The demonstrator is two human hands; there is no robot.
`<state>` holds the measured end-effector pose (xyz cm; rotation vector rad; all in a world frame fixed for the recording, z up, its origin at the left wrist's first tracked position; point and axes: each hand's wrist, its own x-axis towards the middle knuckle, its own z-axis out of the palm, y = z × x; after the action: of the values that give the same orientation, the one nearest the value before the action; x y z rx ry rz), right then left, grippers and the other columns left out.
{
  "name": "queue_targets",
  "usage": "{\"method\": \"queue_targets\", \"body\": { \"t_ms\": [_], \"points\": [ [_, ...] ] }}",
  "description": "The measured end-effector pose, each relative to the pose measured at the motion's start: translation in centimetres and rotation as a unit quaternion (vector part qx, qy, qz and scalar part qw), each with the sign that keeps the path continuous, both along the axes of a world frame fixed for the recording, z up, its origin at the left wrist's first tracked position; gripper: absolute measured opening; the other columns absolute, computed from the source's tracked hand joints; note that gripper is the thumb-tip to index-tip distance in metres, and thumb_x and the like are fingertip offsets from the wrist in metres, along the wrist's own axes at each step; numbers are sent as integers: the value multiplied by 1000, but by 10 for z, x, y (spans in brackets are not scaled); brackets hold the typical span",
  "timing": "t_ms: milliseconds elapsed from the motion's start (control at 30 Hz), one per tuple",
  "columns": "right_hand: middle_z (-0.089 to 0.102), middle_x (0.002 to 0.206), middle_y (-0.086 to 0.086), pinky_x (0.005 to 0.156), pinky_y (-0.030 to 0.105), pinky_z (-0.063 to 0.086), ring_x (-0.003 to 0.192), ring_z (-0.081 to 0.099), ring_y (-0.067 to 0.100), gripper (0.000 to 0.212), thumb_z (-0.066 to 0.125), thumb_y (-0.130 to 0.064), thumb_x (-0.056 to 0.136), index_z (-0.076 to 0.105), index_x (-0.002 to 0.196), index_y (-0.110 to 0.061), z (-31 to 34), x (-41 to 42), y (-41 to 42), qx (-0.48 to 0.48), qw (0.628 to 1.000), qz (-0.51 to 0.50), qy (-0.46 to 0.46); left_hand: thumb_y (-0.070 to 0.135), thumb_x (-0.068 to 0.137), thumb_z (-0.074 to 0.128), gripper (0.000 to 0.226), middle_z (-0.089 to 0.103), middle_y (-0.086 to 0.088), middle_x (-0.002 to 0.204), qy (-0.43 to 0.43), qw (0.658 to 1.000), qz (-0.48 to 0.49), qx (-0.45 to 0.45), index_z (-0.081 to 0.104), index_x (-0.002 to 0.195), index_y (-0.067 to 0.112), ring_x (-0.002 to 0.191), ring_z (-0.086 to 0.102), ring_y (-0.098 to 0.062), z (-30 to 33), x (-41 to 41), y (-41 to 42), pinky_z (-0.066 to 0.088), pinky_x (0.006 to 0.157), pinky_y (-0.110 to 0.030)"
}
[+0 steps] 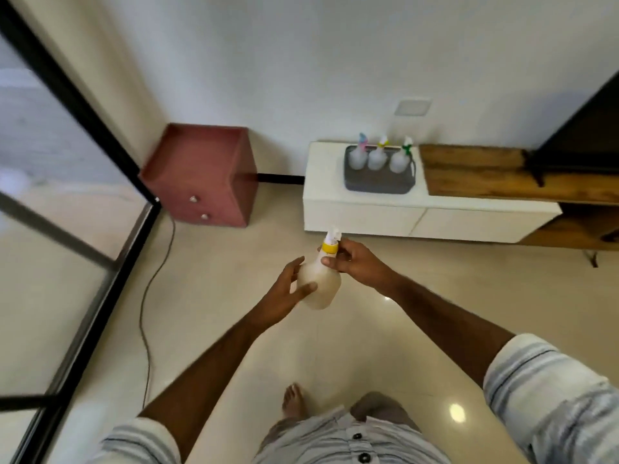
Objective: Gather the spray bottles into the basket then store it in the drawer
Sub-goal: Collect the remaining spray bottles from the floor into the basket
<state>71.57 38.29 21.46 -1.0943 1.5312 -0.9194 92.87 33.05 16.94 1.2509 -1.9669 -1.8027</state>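
Note:
I hold a translucent spray bottle with a yellow collar (320, 284) in front of me over the floor. My left hand (284, 293) cups its body from the left, and my right hand (356, 262) grips its neck just under the collar. Ahead, a grey basket (378, 185) stands on the white cabinet (328, 182). Three spray bottles stand in the basket: one with a pink and blue head (357, 157), one with a yellow head (377, 157), one with a green head (400, 160). The cabinet's white drawer fronts (365, 217) are closed.
A red two-drawer cabinet (204, 175) stands in the corner to the left. A cable (147, 303) trails across the tiled floor. A black-framed glass door (83, 209) runs along the left. A wooden shelf (485, 175) with a dark screen (586, 139) lies to the right.

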Motion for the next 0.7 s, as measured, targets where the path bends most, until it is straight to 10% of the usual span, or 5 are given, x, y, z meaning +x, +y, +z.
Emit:
{"method": "queue_targets", "body": {
  "t_ms": [133,700],
  "points": [
    [71,113,0,92,35,52,103,66,14,31,73,-25,89,66,117,-14,-6,-57,-33,-13,996,-46,78,41,101,51,54,43,-1,153,-26,997,-50,-53,38,150,21,140,43,-17,6,-63,-76,38,115,-37],
    [72,116,7,89,35,48,107,65,24,40,83,-21,79,71,116,-15,-72,-343,-241,13,974,-198,107,29,103,51,38,48,-5,144,-125,985,-94,-79,52,139,17,133,46,-21,-26,-355,-294,37,108,-30]
  ]
}}
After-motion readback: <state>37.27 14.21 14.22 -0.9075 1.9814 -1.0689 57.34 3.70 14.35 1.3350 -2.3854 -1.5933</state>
